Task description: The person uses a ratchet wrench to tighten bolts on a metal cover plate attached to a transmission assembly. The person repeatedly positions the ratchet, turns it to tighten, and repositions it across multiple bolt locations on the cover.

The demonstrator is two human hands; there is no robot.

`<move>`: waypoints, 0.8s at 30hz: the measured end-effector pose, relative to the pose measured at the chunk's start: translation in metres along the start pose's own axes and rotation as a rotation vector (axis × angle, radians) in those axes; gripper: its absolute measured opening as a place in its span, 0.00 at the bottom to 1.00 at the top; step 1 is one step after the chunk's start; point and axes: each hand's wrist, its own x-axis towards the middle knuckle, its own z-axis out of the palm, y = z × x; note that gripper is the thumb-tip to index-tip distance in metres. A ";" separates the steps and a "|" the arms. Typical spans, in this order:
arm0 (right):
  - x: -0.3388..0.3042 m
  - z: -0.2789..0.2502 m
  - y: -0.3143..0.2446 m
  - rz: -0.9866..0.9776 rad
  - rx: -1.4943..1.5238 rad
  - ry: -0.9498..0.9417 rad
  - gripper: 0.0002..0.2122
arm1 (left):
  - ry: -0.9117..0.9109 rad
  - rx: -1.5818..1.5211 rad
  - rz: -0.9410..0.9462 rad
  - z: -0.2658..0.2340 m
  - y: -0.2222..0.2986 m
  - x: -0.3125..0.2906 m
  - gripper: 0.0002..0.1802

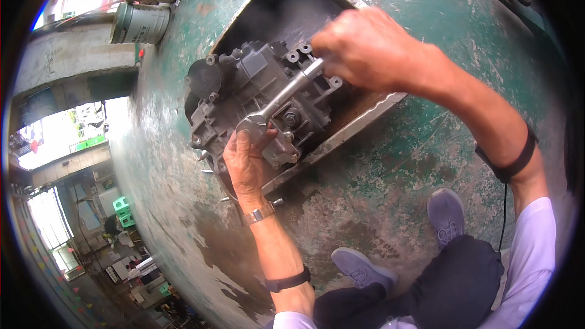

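A metal ratchet wrench slants across a dark grey gearbox-like casting. My right hand is wrapped round the far end of its handle. At the round ratchet head, my left hand grips with the thumb on top and the fingers around it. Whatever lies under the ratchet head is hidden by that hand. The casting has bolt lugs, ribs and a round black part at its left; it rests partly in a rectangular metal tray, with its near left end by the rim.
The tray stands on a worn green floor with dark wet patches. Small metal rods or bolts stick out below the casting. My shoes are close by at the lower right. A bucket and green stools stand at the left.
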 end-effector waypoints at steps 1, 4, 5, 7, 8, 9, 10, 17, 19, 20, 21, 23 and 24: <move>0.018 -0.003 0.005 -0.020 -0.066 -0.013 0.04 | -0.018 0.003 -0.016 0.002 0.002 0.000 0.28; 0.044 0.007 0.007 -0.095 -0.162 0.060 0.04 | -0.001 0.013 -0.031 0.007 0.006 -0.003 0.27; 0.041 0.012 0.008 -0.065 -0.191 0.035 0.04 | 0.007 0.040 -0.026 0.008 0.007 -0.003 0.27; 0.015 0.023 0.011 0.005 -0.103 -0.028 0.04 | -0.011 0.068 -0.015 0.009 0.007 -0.002 0.28; -0.005 0.033 0.007 0.023 -0.124 0.046 0.04 | -0.002 0.084 -0.003 0.010 0.006 -0.001 0.28; -0.025 0.042 0.004 0.013 -0.015 0.022 0.04 | 0.022 0.098 -0.004 0.011 0.006 -0.001 0.29; -0.043 0.057 -0.008 0.101 0.019 -0.059 0.05 | 0.035 0.102 -0.001 0.011 0.006 -0.001 0.29; -0.106 0.146 -0.130 0.471 1.134 -0.743 0.22 | -0.044 0.132 -0.055 0.011 0.016 0.003 0.32; -0.103 0.155 -0.131 0.426 1.230 -0.781 0.26 | -0.046 0.109 -0.055 0.010 0.015 0.004 0.32; -0.102 0.153 -0.125 0.374 1.226 -0.795 0.27 | -0.049 0.109 -0.051 0.009 0.014 0.004 0.31; -0.100 0.148 -0.115 0.348 1.191 -0.840 0.29 | -0.050 0.092 -0.048 0.008 0.011 0.004 0.30; -0.101 0.125 -0.092 0.325 1.050 -0.845 0.28 | -0.038 0.044 -0.048 0.007 0.007 0.002 0.29; -0.100 0.109 -0.081 0.324 0.923 -0.808 0.24 | -0.027 0.014 -0.054 0.007 0.005 0.002 0.28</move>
